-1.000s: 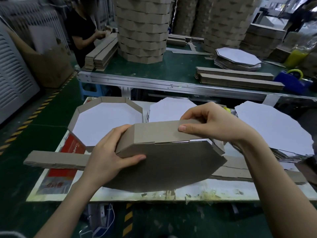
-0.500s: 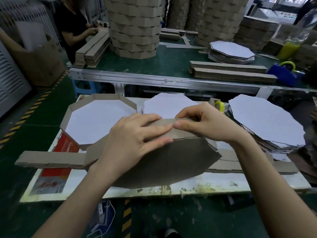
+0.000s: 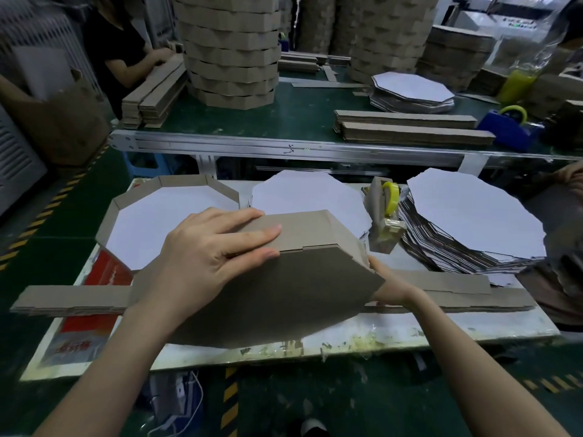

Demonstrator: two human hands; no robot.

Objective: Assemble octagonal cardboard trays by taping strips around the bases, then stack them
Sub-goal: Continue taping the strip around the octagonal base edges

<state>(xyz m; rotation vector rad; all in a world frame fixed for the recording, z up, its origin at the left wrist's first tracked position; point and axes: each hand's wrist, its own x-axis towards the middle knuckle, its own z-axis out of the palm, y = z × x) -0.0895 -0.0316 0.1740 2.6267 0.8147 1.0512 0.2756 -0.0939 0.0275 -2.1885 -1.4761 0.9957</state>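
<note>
Since the camera looked down over both forearms, the tray in work (image 3: 284,298) filled the near middle, held tilted over the front part of the white table (image 3: 410,335) with its brown underside toward the camera; its inside was hidden. The left hand (image 3: 208,257) lay over the tray's upper left, fingers nearly straight and spread, pressing the folded strip wall against the base edge; the thumb could not be picked out. The right hand (image 3: 391,285) met the tray's right corner, but its fingers were almost wholly hidden behind the cardboard, so the grip could not be told. A long pile of flat strips (image 3: 72,299) ran across the table behind the tray, its middle hidden. Beyond, at left, lay a finished tray (image 3: 186,180), white inside up and partly covered by the left hand. A white octagon (image 3: 303,197) lay mid-table, its near edge hidden. Just right of it stood a tape dispenser (image 3: 383,216) with a yellow roll, then a fanned stack of bases (image 3: 473,222). On the far green bench (image 3: 299,115) were strip bundles (image 3: 410,127), a blue dispenser (image 3: 508,127) and a tall tray stack (image 3: 230,52) cut off at the top. A second person (image 3: 120,48) stood at far left, blurred.
</note>
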